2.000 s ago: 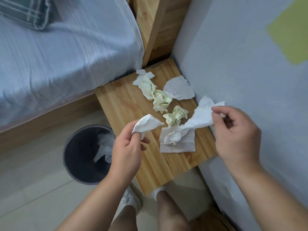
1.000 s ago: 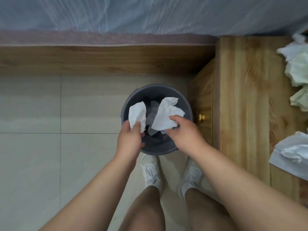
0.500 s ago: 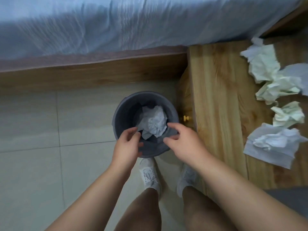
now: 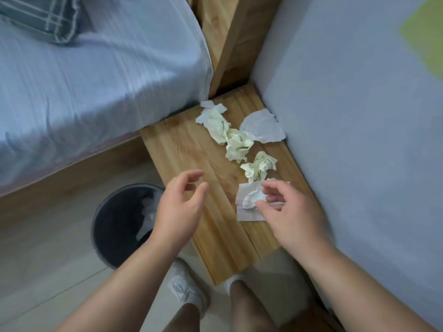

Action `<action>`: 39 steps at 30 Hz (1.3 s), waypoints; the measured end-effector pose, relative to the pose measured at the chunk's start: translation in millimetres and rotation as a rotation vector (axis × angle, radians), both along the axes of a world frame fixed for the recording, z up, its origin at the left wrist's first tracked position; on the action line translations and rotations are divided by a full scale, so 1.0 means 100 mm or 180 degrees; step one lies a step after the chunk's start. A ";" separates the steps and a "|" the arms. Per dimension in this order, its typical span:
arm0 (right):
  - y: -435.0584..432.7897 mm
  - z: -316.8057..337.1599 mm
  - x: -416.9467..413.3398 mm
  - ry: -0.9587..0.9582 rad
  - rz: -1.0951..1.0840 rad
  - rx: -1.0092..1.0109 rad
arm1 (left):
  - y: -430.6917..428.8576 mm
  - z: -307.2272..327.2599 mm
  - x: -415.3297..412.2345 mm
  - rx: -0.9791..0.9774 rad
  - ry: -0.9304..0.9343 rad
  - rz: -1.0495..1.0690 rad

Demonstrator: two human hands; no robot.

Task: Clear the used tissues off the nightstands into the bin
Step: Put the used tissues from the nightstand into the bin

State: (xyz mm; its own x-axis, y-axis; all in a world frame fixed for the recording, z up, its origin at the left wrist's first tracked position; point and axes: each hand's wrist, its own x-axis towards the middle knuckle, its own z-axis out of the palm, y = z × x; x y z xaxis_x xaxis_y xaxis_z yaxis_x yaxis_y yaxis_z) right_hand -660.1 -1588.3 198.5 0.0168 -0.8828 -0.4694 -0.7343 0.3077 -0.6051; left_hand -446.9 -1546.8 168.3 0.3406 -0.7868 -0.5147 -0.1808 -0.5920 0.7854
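- While the left hand (image 4: 178,207) hovers over the near left edge of the nightstand (image 4: 182,149), its fingers loosely curled and apart, it holds nothing.
- The right hand (image 4: 290,212) is at the nearest tissue, a white wad (image 4: 250,201) lying on a flat white sheet (image 4: 247,215). Thumb and forefinger sit either side of the wad, with the thumb tip touching it. Whether they actually pinch it, I cannot tell.
- Tissues on the nightstand, counted:
  - the white wad and the flat white sheet make two;
  - three greenish ones run in a line beyond the right fingertips: the near green wad (image 4: 260,165), the middle green wad (image 4: 238,146) and the far green wad (image 4: 214,121);
  - one crumpled white sheet (image 4: 262,127) lies against the wall (image 4: 359,116).
  - That is six in all.
- One bin (image 4: 107,226) stands on the floor just left of the nightstand, partly under the left wrist, with white tissue (image 4: 148,209) inside.
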 end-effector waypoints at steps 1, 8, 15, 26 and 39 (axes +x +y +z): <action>-0.07 -0.01 -0.10 0.0121 -0.0066 -0.0127 | -0.13 0.01 -0.08 -0.0111 -0.0333 -0.0334; -0.48 -0.37 -0.27 0.0473 0.0304 -0.0653 | -0.87 -0.19 -0.43 -0.0829 -0.2193 -0.1668; -0.75 -0.73 0.05 0.0830 0.0978 -0.0264 | -1.15 -0.52 -0.57 -0.0389 -0.2709 -0.2101; -0.74 -0.65 -0.01 0.0592 0.0813 -0.0632 | -1.05 -0.51 -0.44 -0.0444 -0.1699 -0.1510; -0.63 -0.05 -0.11 0.0461 0.0158 -0.0986 | -0.37 0.02 -0.33 -0.0674 -0.0367 -0.0482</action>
State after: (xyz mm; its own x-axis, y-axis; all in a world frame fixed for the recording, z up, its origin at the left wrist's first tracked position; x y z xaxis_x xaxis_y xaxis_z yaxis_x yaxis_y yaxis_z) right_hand -671.3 -1651.6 193.0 0.0162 -0.9836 -0.1797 -0.8288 0.0873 -0.5527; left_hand -479.5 -1584.1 170.5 0.2578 -0.9191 -0.2980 -0.3500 -0.3764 0.8578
